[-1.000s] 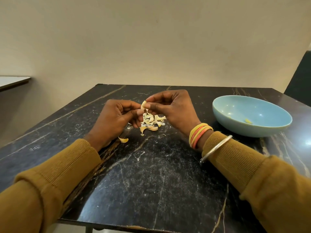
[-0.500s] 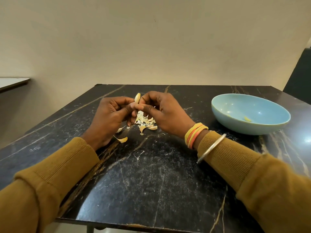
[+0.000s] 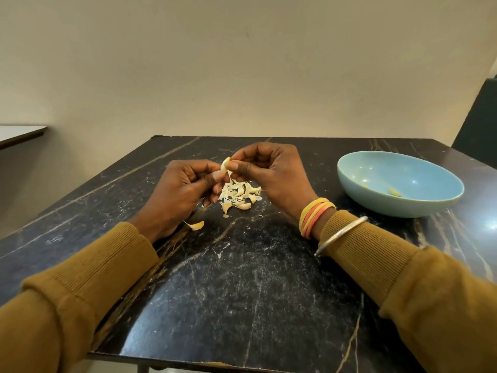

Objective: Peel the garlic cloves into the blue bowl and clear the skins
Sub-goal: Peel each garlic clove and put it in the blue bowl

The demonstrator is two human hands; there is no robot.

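Both hands meet at a pale, curved garlic clove [image 3: 225,165], held up off the tabletop, well left of the shallow light-blue ceramic bowl [image 3: 390,207]. Right hand [image 3: 271,179] pinches the clove's lower part betw. thumb & forefinger, other fingers curled in. Left hand [image 3: 180,192] pinches at the clove from the far side, thumb & fingertips closed on it. A thin pale strip hangs below the clove. Under the hands, also left of the bowl, a small heap of papery yellowish-white garlic skins [image 3: 239,193] lies on the black marble-look table w/ gold veins [image 3: 242,292]. One loose curved skin [image 3: 196,225] lies further left, just beside the left wrist. Inside the bowl, toward its right side: one small yellowish peeled clove [image 3: 394,191]. The wrist nearest the bowl wears yellow & orange bangles [image 3: 314,216] + a thin silver bangle [image 3: 341,234].
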